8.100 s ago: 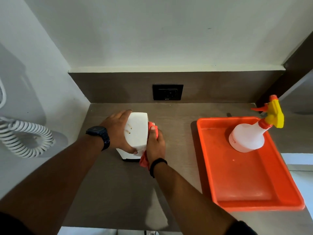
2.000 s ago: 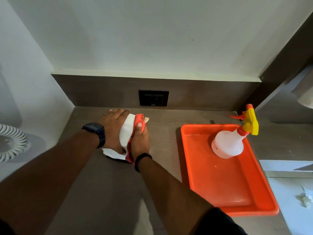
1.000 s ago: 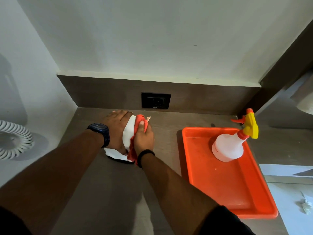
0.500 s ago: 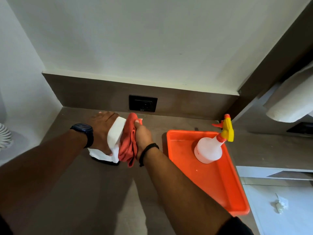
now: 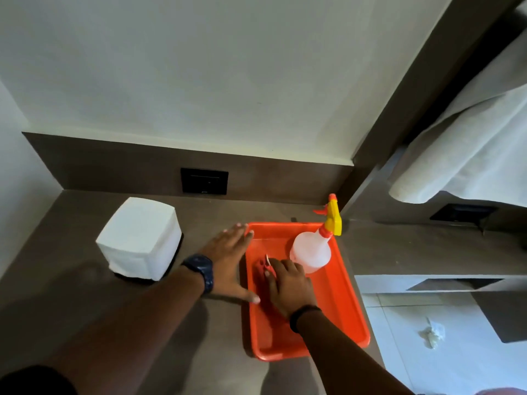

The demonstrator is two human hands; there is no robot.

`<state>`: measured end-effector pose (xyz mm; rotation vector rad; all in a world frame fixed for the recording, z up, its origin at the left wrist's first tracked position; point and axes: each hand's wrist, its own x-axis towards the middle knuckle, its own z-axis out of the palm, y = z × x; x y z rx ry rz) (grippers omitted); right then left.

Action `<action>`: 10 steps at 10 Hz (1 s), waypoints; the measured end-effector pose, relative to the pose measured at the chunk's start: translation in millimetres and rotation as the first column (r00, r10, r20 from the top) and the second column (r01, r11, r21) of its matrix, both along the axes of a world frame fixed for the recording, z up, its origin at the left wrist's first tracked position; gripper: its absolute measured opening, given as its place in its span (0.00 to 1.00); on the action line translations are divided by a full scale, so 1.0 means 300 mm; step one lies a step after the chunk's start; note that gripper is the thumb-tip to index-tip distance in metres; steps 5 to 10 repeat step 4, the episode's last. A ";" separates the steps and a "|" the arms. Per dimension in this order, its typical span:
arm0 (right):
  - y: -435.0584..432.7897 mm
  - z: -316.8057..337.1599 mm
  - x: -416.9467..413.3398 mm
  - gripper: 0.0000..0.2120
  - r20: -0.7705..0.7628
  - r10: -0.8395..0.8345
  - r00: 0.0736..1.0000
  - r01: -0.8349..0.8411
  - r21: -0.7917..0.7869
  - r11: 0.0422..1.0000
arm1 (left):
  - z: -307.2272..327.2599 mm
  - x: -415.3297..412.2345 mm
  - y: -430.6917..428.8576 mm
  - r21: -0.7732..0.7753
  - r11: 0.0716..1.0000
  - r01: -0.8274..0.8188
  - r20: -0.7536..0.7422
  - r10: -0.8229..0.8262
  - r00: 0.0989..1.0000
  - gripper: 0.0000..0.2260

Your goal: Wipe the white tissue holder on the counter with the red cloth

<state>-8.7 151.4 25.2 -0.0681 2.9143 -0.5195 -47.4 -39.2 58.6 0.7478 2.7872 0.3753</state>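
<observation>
- Two hands in shot, both at the orange tray [image 5: 339, 297], neither touching the holder.
- Right hand [image 5: 288, 286]: fingers [image 5: 278, 266] curled down over the red cloth [image 5: 263, 270], pressing it onto the tray floor; cloth is bunched, mostly hidden under the hand, a small pale tag sticks up at its far end. Whether the fingers pinch it or just rest on it: cannot tell.
- Left hand [image 5: 228, 258]: fingers [image 5: 238, 230] spread wide and flat, palm down on the worktop [image 5: 205, 352], holding nothing. Fingertips reach the tray's near-left corner rim, thumb lies along its left edge.
- Dark watch [image 5: 201, 270] on the left wrist, thin dark band [image 5: 303, 315] on the right wrist.
- Tray sits on the worktop, right of centre. White spray bottle [image 5: 310, 253] with yellow-and-orange trigger head stands upright in its far right part, just beside the right hand.
- White tissue holder [image 5: 141, 238]: upright on the worktop, well to the left of the tray and apart from both hands, near the left wall, on a dark base.
- Black wall socket [image 5: 204, 181] in the brown backsplash, behind and between holder and tray.
- White towel [image 5: 470, 143] hangs at upper right.
- Crumpled white scrap [image 5: 432, 334] lies on the pale floor at lower right.
</observation>
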 end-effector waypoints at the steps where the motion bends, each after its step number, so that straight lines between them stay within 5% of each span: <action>1: 0.042 -0.065 0.037 0.26 0.082 0.111 0.990 -0.121 0.128 0.984 | -0.082 0.046 0.072 -0.061 0.997 0.043 0.111 -0.036 0.993 0.66; 3: 0.054 -0.123 0.055 0.34 0.156 0.193 0.969 -0.220 0.175 0.960 | -0.141 0.078 0.101 -0.107 0.993 0.048 0.140 -0.032 0.990 0.64; 10: 0.055 -0.112 0.061 0.34 0.099 0.200 0.975 -0.215 0.181 0.960 | -0.123 0.077 0.101 -0.118 0.992 0.051 0.161 -0.031 0.986 0.64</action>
